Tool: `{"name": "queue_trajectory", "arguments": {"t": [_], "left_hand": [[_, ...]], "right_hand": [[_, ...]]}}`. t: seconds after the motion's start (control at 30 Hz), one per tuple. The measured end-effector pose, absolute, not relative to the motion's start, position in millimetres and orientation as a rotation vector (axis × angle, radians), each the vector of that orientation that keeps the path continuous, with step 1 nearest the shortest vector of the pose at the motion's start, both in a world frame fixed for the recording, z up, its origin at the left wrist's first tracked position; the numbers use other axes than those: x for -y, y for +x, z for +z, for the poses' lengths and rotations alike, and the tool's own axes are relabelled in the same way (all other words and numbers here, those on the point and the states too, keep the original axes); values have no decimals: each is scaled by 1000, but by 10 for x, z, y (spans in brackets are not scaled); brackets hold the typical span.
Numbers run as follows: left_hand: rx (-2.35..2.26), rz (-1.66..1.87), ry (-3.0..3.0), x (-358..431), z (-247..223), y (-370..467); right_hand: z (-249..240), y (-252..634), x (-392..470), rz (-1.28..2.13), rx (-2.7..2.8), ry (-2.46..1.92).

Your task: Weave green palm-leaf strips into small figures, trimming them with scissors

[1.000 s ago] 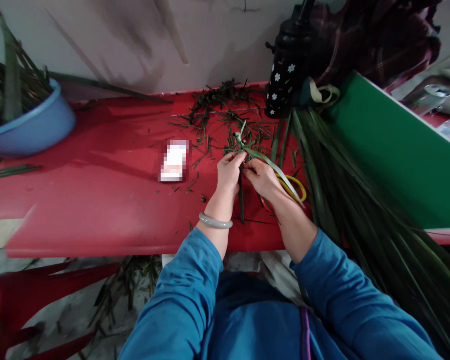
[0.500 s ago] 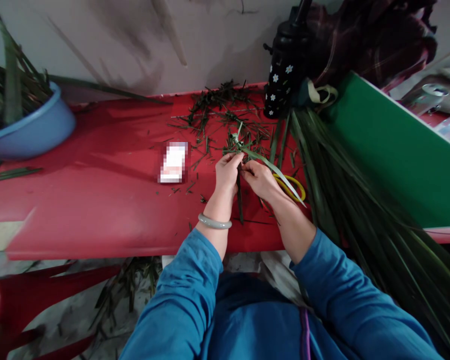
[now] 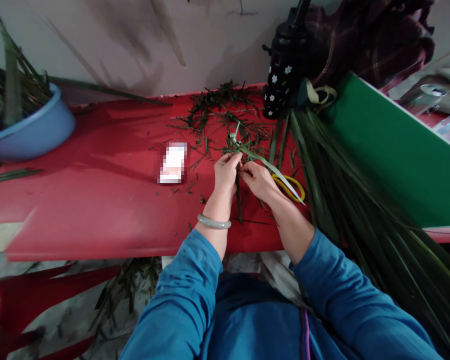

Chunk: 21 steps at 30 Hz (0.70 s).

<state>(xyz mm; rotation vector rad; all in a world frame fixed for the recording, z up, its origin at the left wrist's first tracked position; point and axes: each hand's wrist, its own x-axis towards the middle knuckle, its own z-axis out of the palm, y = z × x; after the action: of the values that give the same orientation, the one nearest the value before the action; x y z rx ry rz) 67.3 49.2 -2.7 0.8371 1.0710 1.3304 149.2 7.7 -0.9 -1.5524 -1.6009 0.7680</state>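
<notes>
My left hand [image 3: 226,171] is closed in a pinch on a woven leaf piece [image 3: 235,140], whose small pale knotted top sticks up beyond my fingertips. From this piece a long leaf strip [image 3: 272,167] runs out to the right, over my right wrist. My right hand [image 3: 255,175] sits close beside the left with thumb and forefinger pinched at the lower part of the piece; the exact spot is too small to make out. A dark leaf end [image 3: 239,202] hangs down between my hands. The yellow handles of scissors [image 3: 298,186] lie just right of my right hand.
Leaf scraps [image 3: 217,102] are strewn over the red table [image 3: 108,210]. A blurred-out phone-like rectangle [image 3: 173,163] lies left. Long leaves [image 3: 345,190] cover the right side beside a green board [image 3: 397,165]. A black flowered tumbler [image 3: 283,70] stands behind; a blue basin [image 3: 33,127] holds leaves.
Both hands and the leaf piece stay nearly in place. The right fingers have shifted very slightly at the piece; the whole view has moved a little.
</notes>
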Motion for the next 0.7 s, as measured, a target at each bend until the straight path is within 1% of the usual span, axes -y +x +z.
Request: {"name": "queue_trajectory", "arguments": {"t": [0.33, 0.47, 0.7], "left_hand": [[-1002, 1353, 799, -469, 10, 667], [-980, 1365, 824, -471, -10, 667], [-984, 1317, 1020, -472, -96, 687]], "right_hand": [[-233, 1483, -153, 731, 1435, -1471], [-154, 1500, -127, 729, 1370, -1484], [-53, 1540, -120, 663, 1139, -1362]]}}
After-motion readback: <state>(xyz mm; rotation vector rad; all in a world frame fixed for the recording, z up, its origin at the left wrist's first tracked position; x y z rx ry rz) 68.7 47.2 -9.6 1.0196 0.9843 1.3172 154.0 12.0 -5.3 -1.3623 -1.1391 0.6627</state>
